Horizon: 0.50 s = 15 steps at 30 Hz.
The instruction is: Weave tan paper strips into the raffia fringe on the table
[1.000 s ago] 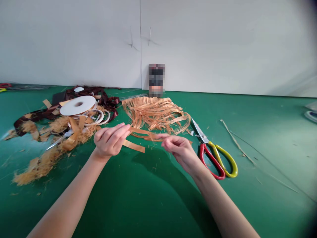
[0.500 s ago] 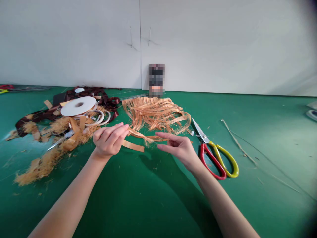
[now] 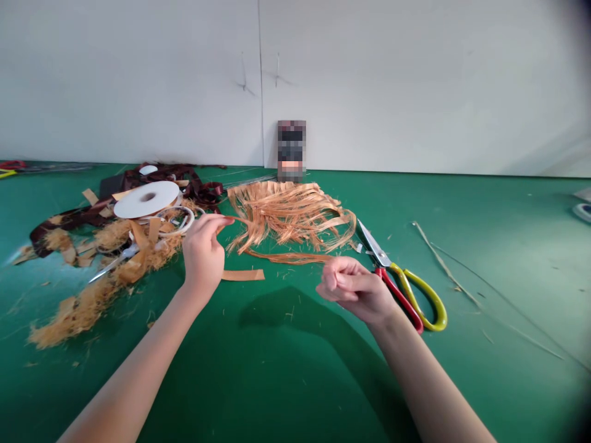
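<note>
My left hand (image 3: 204, 255) is closed in a pinch at the near left of the frayed ribbon pile. A thin bit of tan ribbon (image 3: 234, 219) shows at its fingertips. My right hand (image 3: 353, 286) is closed, fingers curled and pressed together; whatever lies between them is too small to make out. Between the hands a loose tan fringed strand (image 3: 290, 257) lies on the green table, its right end passing behind my right hand. Beyond it spreads the pile of fringed ribbon strips (image 3: 290, 212). A short unfrayed ribbon piece (image 3: 244, 275) lies by my left wrist.
Large scissors (image 3: 406, 289) with red and yellow handles lie beside my right hand. At left are a white spool (image 3: 146, 199), dark brown ribbon (image 3: 74, 215) and fluffy tan scraps (image 3: 74, 317). A pixelated upright object (image 3: 292, 151) leans on the white wall. A thin stalk (image 3: 446, 264) lies right.
My right hand has closed and drawn right and nearer. My left hand has turned upward, and the frayed ribbon stretched between the hands no longer shows there.
</note>
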Each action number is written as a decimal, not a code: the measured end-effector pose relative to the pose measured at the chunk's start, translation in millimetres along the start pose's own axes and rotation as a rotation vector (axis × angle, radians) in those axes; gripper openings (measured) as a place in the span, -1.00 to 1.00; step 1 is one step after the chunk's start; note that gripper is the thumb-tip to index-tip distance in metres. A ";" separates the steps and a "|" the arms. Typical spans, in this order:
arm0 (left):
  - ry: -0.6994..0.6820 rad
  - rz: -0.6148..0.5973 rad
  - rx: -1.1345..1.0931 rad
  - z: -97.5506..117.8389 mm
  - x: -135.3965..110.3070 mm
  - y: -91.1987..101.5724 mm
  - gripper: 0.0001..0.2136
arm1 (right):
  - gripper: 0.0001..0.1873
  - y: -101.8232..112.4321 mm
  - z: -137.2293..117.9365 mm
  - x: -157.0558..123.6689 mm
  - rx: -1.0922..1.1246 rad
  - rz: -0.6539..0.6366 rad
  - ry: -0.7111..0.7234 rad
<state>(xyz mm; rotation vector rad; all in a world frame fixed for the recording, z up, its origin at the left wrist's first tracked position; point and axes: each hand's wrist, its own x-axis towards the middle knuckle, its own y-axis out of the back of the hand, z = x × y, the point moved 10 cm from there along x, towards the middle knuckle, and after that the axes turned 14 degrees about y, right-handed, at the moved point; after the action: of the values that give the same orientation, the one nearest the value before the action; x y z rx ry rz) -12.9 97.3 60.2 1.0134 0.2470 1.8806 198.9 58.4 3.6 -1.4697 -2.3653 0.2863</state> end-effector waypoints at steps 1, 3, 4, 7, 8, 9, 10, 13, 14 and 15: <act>0.033 -0.034 -0.027 -3.7 1.0 -3.7 -0.70 | -0.72 -0.9 -0.9 -0.1 -0.003 -0.009 0.015; 0.056 -0.071 -0.049 -6.8 1.4 -8.8 -0.74 | -0.81 -0.8 -3.7 0.8 -0.028 0.004 0.057; 0.058 -0.080 -0.051 -6.8 1.1 -10.1 -0.77 | -0.87 0.2 -6.4 1.6 -0.060 0.023 0.087; 0.082 -0.097 -0.062 -5.4 -0.7 -11.9 -0.80 | -0.91 2.3 -17.7 3.3 -0.204 0.079 0.182; 0.089 -0.109 -0.069 -4.0 -1.6 -12.6 -0.81 | -0.89 2.3 -20.8 3.5 -0.243 0.090 0.206; 0.095 -0.125 -0.082 -2.4 -2.6 -13.6 -0.81 | -0.86 1.9 -23.1 3.8 -0.257 0.098 0.224; 0.101 -0.148 -0.101 -0.7 -3.6 -15.3 -0.82 | -0.83 1.2 -24.3 4.1 -0.235 0.102 0.238; 0.123 -0.257 -0.180 2.2 -6.9 -25.3 -0.84 | -0.84 -1.9 -23.2 6.0 0.003 0.105 0.262; 0.132 -0.296 -0.208 2.0 -7.9 -29.4 -0.85 | -0.87 -1.4 -22.3 6.4 0.103 0.120 0.265; 0.141 -0.326 -0.230 1.2 -8.7 -33.1 -0.86 | -0.91 0.9 -20.7 6.4 0.190 0.153 0.259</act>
<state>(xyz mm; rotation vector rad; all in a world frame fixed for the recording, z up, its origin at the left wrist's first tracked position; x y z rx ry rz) 11.2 107.3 38.1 0.6427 0.2546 1.6399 205.0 64.4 23.5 -1.4995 -1.9721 0.3266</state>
